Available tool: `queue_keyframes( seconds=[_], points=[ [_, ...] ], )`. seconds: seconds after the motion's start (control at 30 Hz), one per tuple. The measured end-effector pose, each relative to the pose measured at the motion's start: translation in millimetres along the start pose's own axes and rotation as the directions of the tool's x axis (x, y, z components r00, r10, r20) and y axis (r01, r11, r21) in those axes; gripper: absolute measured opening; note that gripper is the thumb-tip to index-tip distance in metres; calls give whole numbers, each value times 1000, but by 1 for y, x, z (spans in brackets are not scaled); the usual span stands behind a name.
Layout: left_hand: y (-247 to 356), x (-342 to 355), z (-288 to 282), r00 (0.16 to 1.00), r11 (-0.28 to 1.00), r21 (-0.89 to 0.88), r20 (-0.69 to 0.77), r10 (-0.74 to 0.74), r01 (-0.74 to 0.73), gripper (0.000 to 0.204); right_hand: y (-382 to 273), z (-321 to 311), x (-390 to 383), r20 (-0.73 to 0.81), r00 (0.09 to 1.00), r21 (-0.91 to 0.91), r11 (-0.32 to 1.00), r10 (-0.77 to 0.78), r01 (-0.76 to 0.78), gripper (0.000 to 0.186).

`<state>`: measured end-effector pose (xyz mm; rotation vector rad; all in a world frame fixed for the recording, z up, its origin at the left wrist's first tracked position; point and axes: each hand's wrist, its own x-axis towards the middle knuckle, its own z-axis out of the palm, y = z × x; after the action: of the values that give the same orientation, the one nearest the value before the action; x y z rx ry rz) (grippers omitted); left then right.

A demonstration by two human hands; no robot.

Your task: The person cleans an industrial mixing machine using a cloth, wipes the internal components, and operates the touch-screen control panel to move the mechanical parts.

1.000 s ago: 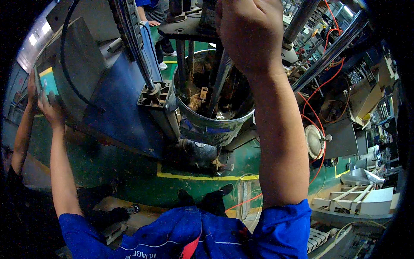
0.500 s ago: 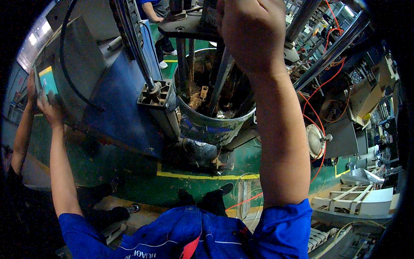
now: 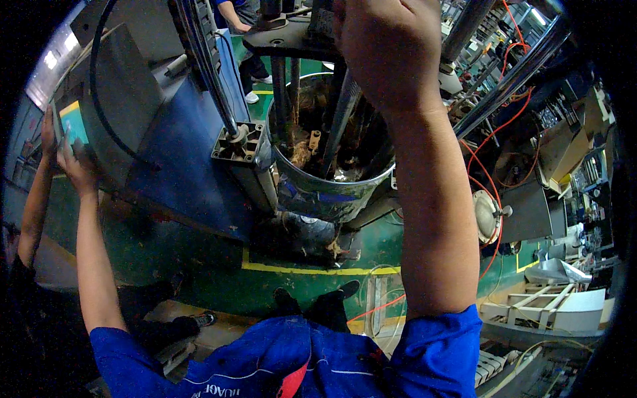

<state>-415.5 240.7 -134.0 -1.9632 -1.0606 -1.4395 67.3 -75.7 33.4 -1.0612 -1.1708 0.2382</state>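
At the far left my left hand (image 3: 77,169) reaches up to a lit touch screen (image 3: 74,121) on a grey control box (image 3: 126,99). Its fingers look stretched out at the screen's lower part. High in front, my right hand (image 3: 391,56) is closed, its back toward me; whatever it may grip is hidden. It is raised beside a machine's dark metal plate (image 3: 292,45). Below that plate, metal rods (image 3: 342,123) go down into a large round metal drum (image 3: 325,196) with dirty brown residue inside.
Another person's hand (image 3: 48,136) is close beside the screen at left. A further person (image 3: 249,20) stands behind the machine. Chrome columns (image 3: 514,76) flank the drum. A black cable (image 3: 99,113) loops over the control box. Orange hoses (image 3: 488,182) hang at right, near cluttered benches.
Almost nothing differs. My right forearm has shifted very slightly; both hands keep their places.
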Motion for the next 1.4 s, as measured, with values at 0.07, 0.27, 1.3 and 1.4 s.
queue_keyframes(
  seconds=[0.07,0.27,1.3,1.4],
  points=[
    [1,1,-1,1000,1000,-5,10,-11,11,51,5,-1,1,8,1000,-16,1000,-22,23,41],
    [-1,1,-3,1000,1000,18,9,16,-17,55,4,-2,-3,26,996,-3,997,-82,82,43],
    [-5,0,1,998,996,-62,-6,-59,58,51,5,-2,2,-2,1000,-59,998,-18,18,44],
    [-4,-1,1,999,997,-53,1,-53,53,51,8,-4,-1,16,994,-43,994,-104,105,45]
  ],
)
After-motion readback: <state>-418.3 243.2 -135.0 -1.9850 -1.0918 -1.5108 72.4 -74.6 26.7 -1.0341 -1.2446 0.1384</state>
